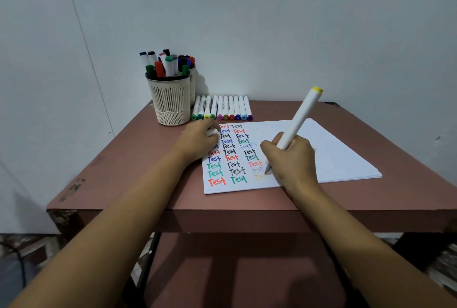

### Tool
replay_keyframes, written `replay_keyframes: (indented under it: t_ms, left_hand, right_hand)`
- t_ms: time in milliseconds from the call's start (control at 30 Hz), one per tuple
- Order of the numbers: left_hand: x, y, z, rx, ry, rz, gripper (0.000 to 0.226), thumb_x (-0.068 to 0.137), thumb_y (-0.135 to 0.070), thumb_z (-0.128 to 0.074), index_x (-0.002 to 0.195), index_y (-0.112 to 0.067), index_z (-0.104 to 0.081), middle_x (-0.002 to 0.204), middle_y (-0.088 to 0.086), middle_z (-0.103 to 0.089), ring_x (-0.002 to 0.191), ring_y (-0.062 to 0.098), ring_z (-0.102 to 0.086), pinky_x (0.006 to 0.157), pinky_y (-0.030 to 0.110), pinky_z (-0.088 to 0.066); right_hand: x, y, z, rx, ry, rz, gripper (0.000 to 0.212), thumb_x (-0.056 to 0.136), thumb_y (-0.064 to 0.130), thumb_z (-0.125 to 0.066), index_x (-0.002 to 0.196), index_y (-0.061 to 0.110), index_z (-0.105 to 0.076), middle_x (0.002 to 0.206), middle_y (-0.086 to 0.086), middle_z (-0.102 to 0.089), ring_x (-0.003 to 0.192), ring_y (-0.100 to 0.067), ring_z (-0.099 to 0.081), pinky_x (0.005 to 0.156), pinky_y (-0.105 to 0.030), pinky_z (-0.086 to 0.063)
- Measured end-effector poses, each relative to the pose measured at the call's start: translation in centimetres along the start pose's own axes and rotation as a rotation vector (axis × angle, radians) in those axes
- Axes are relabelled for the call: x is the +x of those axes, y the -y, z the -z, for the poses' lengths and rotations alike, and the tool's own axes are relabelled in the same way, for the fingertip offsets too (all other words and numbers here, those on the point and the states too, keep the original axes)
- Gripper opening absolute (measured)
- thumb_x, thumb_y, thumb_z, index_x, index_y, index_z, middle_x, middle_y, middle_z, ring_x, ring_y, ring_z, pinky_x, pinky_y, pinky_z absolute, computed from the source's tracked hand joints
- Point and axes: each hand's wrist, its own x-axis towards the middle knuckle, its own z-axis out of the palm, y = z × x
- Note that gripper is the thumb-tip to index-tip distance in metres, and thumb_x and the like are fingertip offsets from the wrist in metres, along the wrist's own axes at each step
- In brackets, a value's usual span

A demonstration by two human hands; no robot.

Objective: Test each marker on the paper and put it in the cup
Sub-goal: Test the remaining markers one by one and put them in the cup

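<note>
**Now a yellow marker is writing on the paper**

Nearest, two bare arms reach over the brown worktop (138, 159). The right hand (288, 157) grips a white marker (298, 120) with a yellow end. The marker leans up and away from the person. Its tip touches the paper (333, 154), just beside a pale yellow word at the bottom of the third row of words.

The left hand (197, 141) rests on the top left corner of the paper. Its fingers curl round a small white thing (212, 132). I cannot tell what it is.

The paper is a thin white stack. It has the word "Test" on it many times in red, blue, green and black.

Past the paper, a row of white markers (222, 110) lies side by side, with the colored ends facing the person.

Left of that row stands a cream cup (170, 100) full of markers, standing up. A second cup (193, 85) peeks out just behind it. A plain pale wall (272, 23) is at the back.
</note>
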Motion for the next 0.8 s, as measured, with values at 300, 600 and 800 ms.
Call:
replay_keyframes:
  t_ms: [300, 600, 800]
  left_hand:
    - [-0.01, -0.02, 0.06, -0.014, -0.007, 0.004, 0.021, 0.09, -0.014, -0.053, 0.109, -0.013, -0.061, 0.113, 0.009, -0.06, 0.097, 0.02, -0.053, 0.075, 0.025, -0.038]
    - [0.0, -0.03, 0.07, -0.006, 0.001, 0.007, 0.021, 0.09, -0.015, -0.053, 0.109, -0.012, -0.061, 0.114, 0.009, -0.06, 0.099, 0.02, -0.053, 0.074, 0.024, -0.036]
    - [-0.06, -0.11, 0.08, -0.004, -0.006, 0.001, 0.021, 0.09, -0.014, -0.053, 0.11, -0.013, -0.061, 0.114, 0.008, -0.06, 0.093, 0.016, -0.05, 0.074, 0.025, -0.037]
  right_hand:
    - [0.09, -0.04, -0.04, -0.067, 0.005, -0.017, 0.023, 0.08, 0.013, -0.059, 0.06, 0.01, -0.047, 0.057, -0.007, -0.057, 0.046, -0.017, -0.057, 0.044, -0.02, -0.044]
    - [0.16, -0.05, 0.11, -0.021, 0.003, -0.033, 0.025, 0.081, 0.013, -0.06, 0.06, 0.011, -0.046, 0.054, -0.001, -0.051, 0.039, -0.009, -0.054, 0.049, -0.026, -0.05]
    - [0.2, -0.22, -0.12, -0.065, -0.01, 0.004, 0.025, 0.081, 0.013, -0.06, 0.061, 0.011, -0.045, 0.058, -0.005, -0.054, 0.053, -0.02, -0.06, 0.051, -0.025, -0.047]
